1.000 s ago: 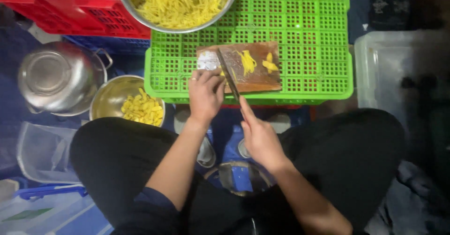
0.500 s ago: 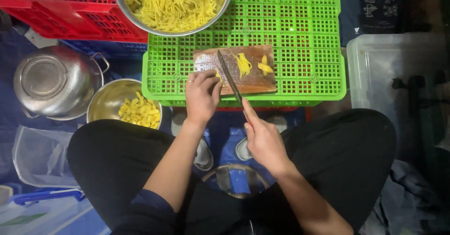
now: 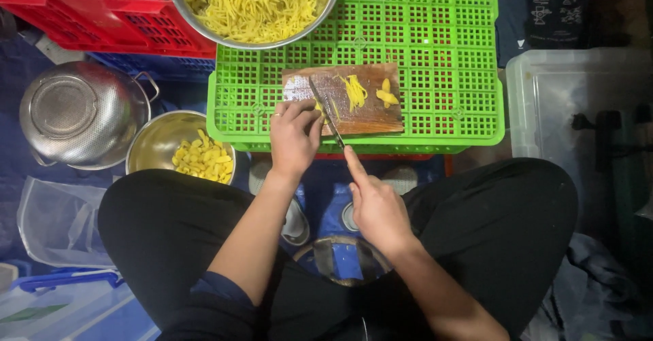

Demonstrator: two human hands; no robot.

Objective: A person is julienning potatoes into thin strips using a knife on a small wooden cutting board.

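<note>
the left hand (image 3: 294, 135) curls tight over a small yellow piece (image 3: 317, 107) at the near left of the wooden cutting board (image 3: 371, 113), which sits on a green crate (image 3: 435, 48). the right hand (image 3: 375, 201) grips a knife (image 3: 326, 113), forefinger along its spine, blade just beside the left fingertips; a slip off the slick piece could likely nick them. the board might shift on the open grid. cut strips (image 3: 354, 91) lie further along the board, a big bowl of shreds (image 3: 255, 1) behind it, a small bowl of chunks (image 3: 180, 152) and a colander (image 3: 81, 113) lower left.
</note>
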